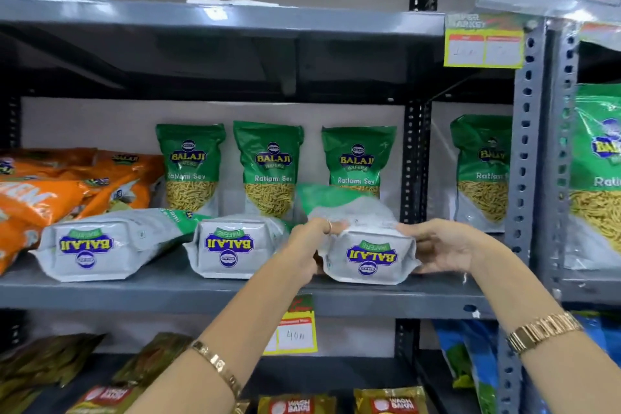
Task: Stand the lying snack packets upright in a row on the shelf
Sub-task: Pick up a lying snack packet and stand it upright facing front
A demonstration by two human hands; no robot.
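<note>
Both hands, left (pixel 304 247) and right (pixel 437 245), grip the lying grey-green plastic snack packet (pixel 369 254) by its sides; light, crinkly, likely slippery

The one camera sits on the person's head and looks straight ahead at the grey shelf (pixel 235 292), close enough for both arms to reach it. It sees the shelf above and the shelf below too.

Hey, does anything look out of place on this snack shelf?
Yes. Two green packets lie flat at the shelf front, bottoms outward, while those behind stand upright. A third is held between the left hand and right hand.
</note>
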